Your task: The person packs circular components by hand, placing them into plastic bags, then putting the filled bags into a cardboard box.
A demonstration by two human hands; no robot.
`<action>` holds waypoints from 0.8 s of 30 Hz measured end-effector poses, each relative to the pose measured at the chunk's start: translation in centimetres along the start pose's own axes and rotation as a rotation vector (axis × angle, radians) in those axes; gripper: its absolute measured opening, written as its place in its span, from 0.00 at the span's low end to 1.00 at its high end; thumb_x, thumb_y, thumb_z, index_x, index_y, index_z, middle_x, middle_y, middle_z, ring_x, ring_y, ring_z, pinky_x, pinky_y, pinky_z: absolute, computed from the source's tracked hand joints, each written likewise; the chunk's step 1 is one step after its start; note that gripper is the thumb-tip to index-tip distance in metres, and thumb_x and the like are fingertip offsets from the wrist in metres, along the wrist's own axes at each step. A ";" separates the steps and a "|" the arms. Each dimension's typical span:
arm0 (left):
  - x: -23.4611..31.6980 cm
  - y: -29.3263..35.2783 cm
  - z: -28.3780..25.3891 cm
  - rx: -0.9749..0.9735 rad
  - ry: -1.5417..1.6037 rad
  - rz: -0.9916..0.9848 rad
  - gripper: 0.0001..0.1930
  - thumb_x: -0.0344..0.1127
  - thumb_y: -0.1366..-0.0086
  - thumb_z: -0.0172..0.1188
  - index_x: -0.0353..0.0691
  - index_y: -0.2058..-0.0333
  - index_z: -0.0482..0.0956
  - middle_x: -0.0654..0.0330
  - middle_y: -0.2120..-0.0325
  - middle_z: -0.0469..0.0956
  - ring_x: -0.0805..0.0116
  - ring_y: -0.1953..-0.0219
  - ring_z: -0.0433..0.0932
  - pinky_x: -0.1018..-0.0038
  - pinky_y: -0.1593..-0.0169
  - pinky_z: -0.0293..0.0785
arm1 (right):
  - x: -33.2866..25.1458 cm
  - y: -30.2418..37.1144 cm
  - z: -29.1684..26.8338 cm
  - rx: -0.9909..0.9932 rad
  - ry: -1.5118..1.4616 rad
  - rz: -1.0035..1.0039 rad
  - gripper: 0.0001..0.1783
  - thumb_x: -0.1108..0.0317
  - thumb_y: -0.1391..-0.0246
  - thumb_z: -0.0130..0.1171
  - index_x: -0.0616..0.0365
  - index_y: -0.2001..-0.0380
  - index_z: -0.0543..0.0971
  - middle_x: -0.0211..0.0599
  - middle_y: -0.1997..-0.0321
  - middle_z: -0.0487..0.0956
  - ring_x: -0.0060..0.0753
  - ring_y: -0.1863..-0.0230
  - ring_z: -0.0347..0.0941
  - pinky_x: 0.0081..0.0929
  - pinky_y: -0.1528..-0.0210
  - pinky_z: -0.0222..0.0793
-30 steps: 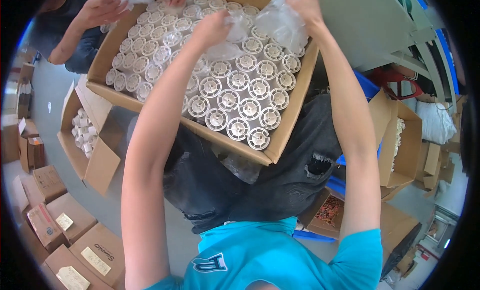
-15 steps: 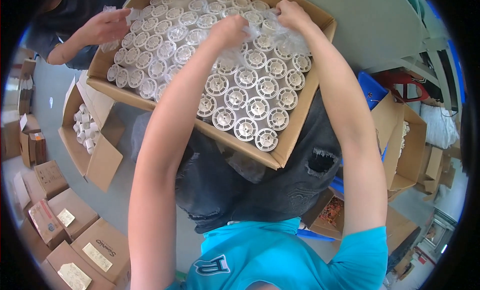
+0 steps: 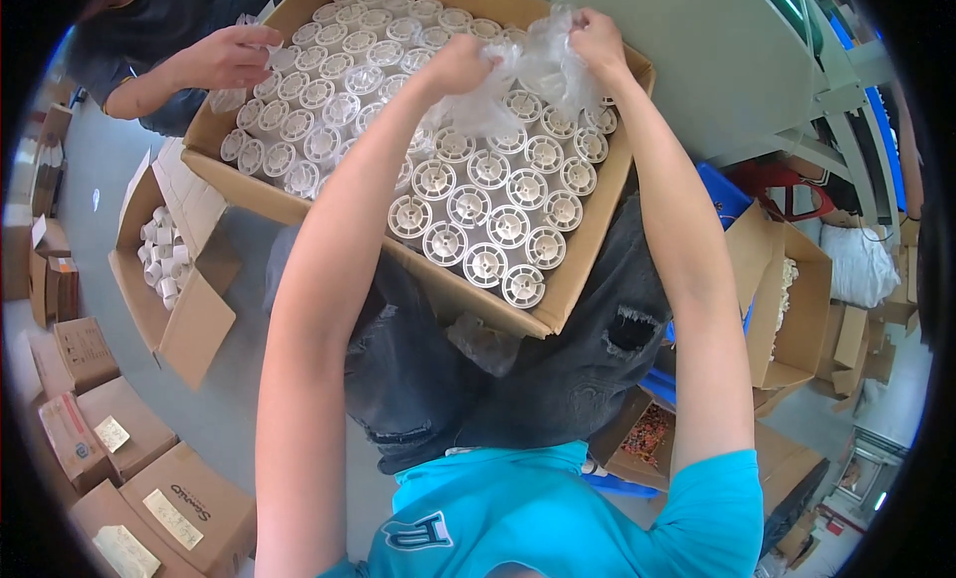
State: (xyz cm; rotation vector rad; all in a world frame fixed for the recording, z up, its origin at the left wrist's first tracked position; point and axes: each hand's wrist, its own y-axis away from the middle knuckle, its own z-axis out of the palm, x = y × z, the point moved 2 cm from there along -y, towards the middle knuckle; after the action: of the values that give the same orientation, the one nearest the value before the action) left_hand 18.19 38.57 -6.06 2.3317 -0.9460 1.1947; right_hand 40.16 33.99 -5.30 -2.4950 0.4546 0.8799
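Rows of white round plastic parts with spoked ends (image 3: 488, 168) fill a large cardboard box (image 3: 588, 254) in front of me. Across its far right part, crumpled clear plastic film (image 3: 548, 70) is stretched up between my hands. My left hand (image 3: 463, 65) is closed on one side of the film, above the parts. Near the box's far right corner, my right hand (image 3: 599, 42) pinches the other side. The film partly hides the parts beneath it and some of my fingertips.
At the far left, another person's hand (image 3: 227, 60) holds clear plastic at the box edge. An open carton of small white pieces (image 3: 164, 257) stands left on the floor. Closed cartons (image 3: 189, 508) are stacked lower left. A blue bin (image 3: 725, 195) and open carton (image 3: 802, 309) are at right.
Both my hands have lifted the film higher and gathered it between them, uncovering more parts. The other person's hand has shifted slightly. The whole view has moved a little.
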 end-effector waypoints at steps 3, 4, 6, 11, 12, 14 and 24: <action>1.1 0.3 -0.6 0.063 0.107 -0.102 0.21 0.38 0.41 0.56 0.28 0.54 0.72 0.41 0.55 0.74 0.54 0.52 0.74 0.66 0.51 0.69 | -1.1 -0.1 -1.1 0.233 -0.183 0.014 0.13 0.64 0.55 0.53 0.64 0.74 0.78 0.50 0.72 0.79 0.48 0.68 0.76 0.37 0.62 0.69; 0.8 0.2 -0.9 0.069 0.102 -0.102 0.21 0.38 0.41 0.56 0.28 0.54 0.72 0.41 0.55 0.74 0.54 0.52 0.74 0.66 0.51 0.69 | -1.8 -0.2 -1.3 0.237 -0.181 0.117 0.15 0.63 0.53 0.54 0.63 0.67 0.78 0.52 0.68 0.79 0.43 0.64 0.77 0.35 0.60 0.69; 0.6 0.0 -1.2 -0.055 -0.374 0.053 0.18 0.41 0.42 0.57 0.32 0.59 0.76 0.44 0.53 0.72 0.49 0.50 0.72 0.58 0.51 0.70 | -3.1 -0.5 -1.9 0.241 -0.183 0.217 0.19 0.61 0.52 0.56 0.63 0.59 0.78 0.53 0.63 0.80 0.37 0.59 0.77 0.33 0.57 0.70; 0.7 1.0 1.4 0.033 -0.607 0.170 0.15 0.40 0.42 0.56 0.36 0.61 0.77 0.48 0.51 0.69 0.51 0.52 0.74 0.60 0.53 0.72 | -4.8 1.4 -2.8 0.364 -0.108 0.102 0.14 0.62 0.58 0.57 0.64 0.74 0.78 0.44 0.78 0.77 0.40 0.75 0.72 0.34 0.65 0.67; 1.0 1.0 1.6 0.042 -0.635 0.197 0.14 0.40 0.42 0.55 0.37 0.62 0.77 0.49 0.50 0.68 0.51 0.54 0.75 0.60 0.54 0.73 | -4.9 1.4 -3.0 0.364 -0.106 0.098 0.14 0.62 0.58 0.57 0.64 0.74 0.78 0.44 0.78 0.77 0.40 0.75 0.72 0.34 0.65 0.67; 0.2 1.3 2.0 -0.045 -0.713 0.155 0.14 0.40 0.42 0.55 0.37 0.62 0.78 0.48 0.51 0.70 0.50 0.55 0.75 0.61 0.54 0.74 | -5.1 1.4 -2.9 0.185 -0.034 0.218 0.13 0.63 0.57 0.55 0.65 0.78 0.78 0.50 0.77 0.78 0.49 0.71 0.75 0.38 0.64 0.69; -2.5 0.2 0.0 0.085 0.074 -0.017 0.17 0.37 0.41 0.56 0.25 0.62 0.76 0.40 0.63 0.77 0.49 0.57 0.77 0.62 0.55 0.70 | -4.7 0.4 2.1 -0.274 0.289 -0.351 0.23 0.76 0.63 0.52 0.59 0.58 0.79 0.49 0.56 0.78 0.47 0.50 0.73 0.38 0.46 0.68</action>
State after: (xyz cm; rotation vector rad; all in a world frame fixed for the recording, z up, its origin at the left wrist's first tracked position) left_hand 16.97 39.41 -8.13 2.3381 -0.8641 1.3291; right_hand 35.47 35.40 -3.83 -2.8463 -0.0257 0.4707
